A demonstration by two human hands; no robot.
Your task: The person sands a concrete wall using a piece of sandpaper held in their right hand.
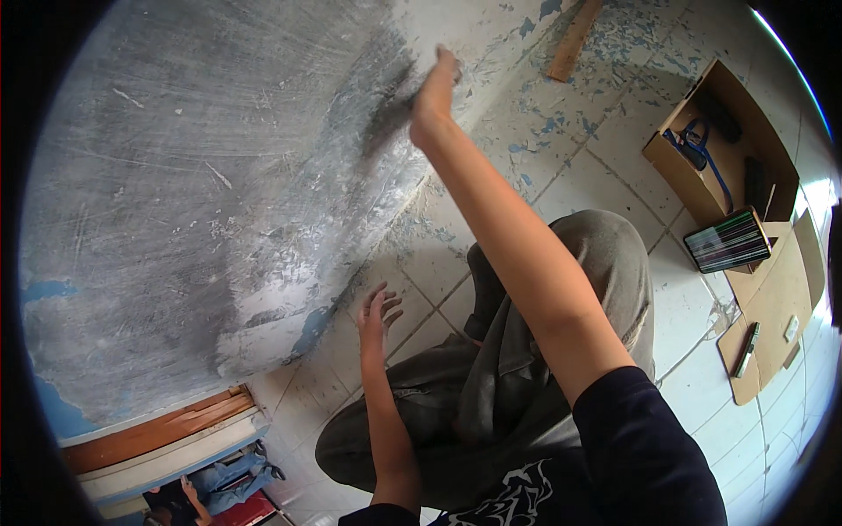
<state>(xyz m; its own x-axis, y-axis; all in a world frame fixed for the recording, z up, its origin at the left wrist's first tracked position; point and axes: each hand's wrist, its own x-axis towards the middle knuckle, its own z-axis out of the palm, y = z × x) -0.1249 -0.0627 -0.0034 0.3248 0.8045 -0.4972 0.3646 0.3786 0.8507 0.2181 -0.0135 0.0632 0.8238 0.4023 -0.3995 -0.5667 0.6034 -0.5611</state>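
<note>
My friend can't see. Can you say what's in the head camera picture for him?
A crouching person presses the right hand against a scratched grey and white wall, rubbing a dark patch. The left hand rests open on the tiled floor. An open cardboard box sits to the right.

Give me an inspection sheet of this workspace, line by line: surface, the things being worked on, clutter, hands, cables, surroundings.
Surface: grey-white plastered wall, scratched, with blue paint patches; tiled floor flecked with blue and white.
Job's things: dark sanding pad pressed on the wall, blurred.
Clutter: open cardboard box holding tools; striped packet at its edge; flat cardboard with a marker pen; wooden strip on the floor.
Hands: right hand against the wall on the pad; left hand with fingers spread above the floor, holding nothing.
Cables: blue cord in the box.
Surroundings: wooden door frame; another person's jeans lower left.
</note>
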